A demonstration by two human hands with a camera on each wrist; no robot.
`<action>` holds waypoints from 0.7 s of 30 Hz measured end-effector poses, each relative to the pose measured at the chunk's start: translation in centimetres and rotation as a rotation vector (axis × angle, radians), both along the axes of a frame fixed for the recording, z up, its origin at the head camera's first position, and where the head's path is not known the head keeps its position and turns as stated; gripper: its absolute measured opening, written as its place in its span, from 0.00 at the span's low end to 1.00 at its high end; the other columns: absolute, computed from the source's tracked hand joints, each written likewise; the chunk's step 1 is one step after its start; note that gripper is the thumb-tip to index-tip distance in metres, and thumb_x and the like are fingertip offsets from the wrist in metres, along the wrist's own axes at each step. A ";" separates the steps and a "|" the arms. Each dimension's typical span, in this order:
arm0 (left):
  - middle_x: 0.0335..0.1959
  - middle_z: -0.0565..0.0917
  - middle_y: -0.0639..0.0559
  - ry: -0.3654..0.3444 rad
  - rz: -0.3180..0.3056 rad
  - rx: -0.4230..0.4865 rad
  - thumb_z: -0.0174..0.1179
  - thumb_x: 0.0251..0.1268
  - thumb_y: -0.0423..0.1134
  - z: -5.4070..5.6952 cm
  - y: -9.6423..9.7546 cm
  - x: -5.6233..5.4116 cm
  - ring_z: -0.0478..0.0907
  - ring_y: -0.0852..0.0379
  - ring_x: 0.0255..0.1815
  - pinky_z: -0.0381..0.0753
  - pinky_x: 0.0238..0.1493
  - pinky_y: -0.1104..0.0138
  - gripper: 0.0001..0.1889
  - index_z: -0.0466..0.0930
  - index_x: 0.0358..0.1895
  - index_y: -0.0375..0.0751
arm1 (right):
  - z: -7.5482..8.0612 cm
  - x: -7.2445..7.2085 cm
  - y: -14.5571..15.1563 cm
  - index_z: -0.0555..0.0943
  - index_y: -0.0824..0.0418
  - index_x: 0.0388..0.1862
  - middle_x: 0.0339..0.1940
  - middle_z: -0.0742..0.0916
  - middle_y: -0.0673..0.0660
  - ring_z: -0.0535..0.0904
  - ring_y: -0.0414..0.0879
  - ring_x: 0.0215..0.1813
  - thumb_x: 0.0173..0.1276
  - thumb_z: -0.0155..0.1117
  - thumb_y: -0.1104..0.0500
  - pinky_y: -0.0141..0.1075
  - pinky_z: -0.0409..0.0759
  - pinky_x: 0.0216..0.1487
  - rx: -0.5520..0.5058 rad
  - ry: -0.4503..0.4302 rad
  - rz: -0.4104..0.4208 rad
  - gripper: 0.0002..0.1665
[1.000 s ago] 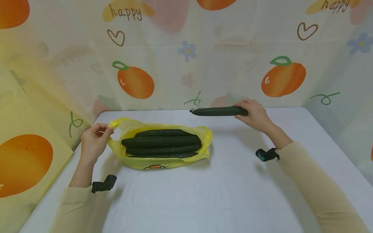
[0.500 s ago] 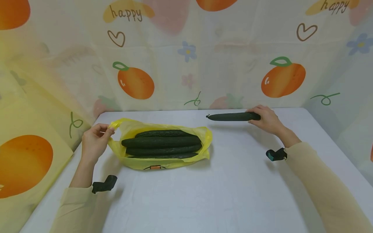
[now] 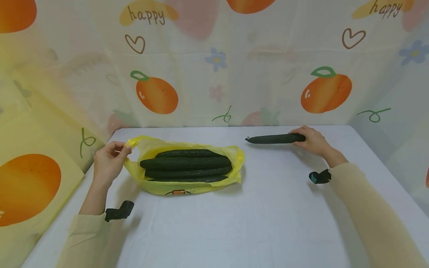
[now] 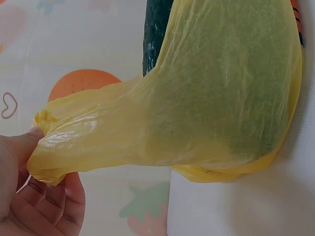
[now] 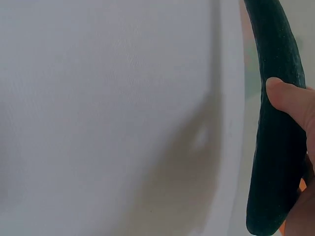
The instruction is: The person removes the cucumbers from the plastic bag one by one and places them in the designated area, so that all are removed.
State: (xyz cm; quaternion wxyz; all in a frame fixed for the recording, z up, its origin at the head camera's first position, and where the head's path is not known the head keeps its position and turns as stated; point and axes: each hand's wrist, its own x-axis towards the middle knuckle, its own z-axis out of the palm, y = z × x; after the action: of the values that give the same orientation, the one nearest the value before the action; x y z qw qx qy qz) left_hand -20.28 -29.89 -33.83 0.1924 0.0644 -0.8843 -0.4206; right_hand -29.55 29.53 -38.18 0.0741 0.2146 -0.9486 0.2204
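Cucumber [image 3: 273, 139] in right hand [image 3: 313, 140], well apart from left hand [image 3: 108, 160].

Free tabletop [image 3: 264, 212] beside yellow bag [image 3: 201, 187]

a fruit-printed cloth [image 3: 254, 82] hangs behind the white table [image 3: 218, 227].

2 cream sleeves [image 3: 363, 208] end by 2 black wrist cameras [image 3: 120, 211], 1 teal-marked.
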 end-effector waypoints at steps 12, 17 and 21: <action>0.21 0.76 0.77 0.009 -0.012 0.019 0.57 0.63 0.46 -0.1 0.1 -0.3 0.74 0.72 0.25 0.72 0.21 0.78 0.12 0.78 0.36 0.41 | -0.6 -0.2 0.9 0.74 0.66 0.55 0.51 0.76 0.69 0.70 0.63 0.53 0.59 0.64 0.62 0.58 0.66 0.54 0.015 -0.145 -0.040 0.24; 0.21 0.76 0.77 -0.003 -0.011 0.015 0.57 0.63 0.46 0.0 0.1 -0.3 0.74 0.72 0.25 0.72 0.21 0.78 0.12 0.78 0.37 0.40 | -1.1 -0.3 1.1 0.73 0.67 0.56 0.54 0.75 0.71 0.69 0.64 0.55 0.60 0.63 0.63 0.59 0.63 0.57 0.010 -0.169 -0.050 0.24; 0.21 0.76 0.77 -0.008 -0.011 0.011 0.56 0.63 0.47 0.1 0.1 -0.2 0.74 0.72 0.25 0.73 0.21 0.78 0.12 0.78 0.37 0.40 | -1.4 -0.4 1.0 0.73 0.67 0.56 0.55 0.74 0.71 0.68 0.65 0.56 0.61 0.62 0.63 0.60 0.62 0.59 0.025 -0.182 -0.066 0.24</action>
State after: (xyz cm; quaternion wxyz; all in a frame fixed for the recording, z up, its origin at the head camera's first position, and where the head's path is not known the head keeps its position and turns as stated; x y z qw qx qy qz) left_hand -20.47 -29.76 -33.77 0.1861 0.0624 -0.8831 -0.4261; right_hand -29.98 30.52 -39.61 -0.0078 0.1632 -0.9607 0.2244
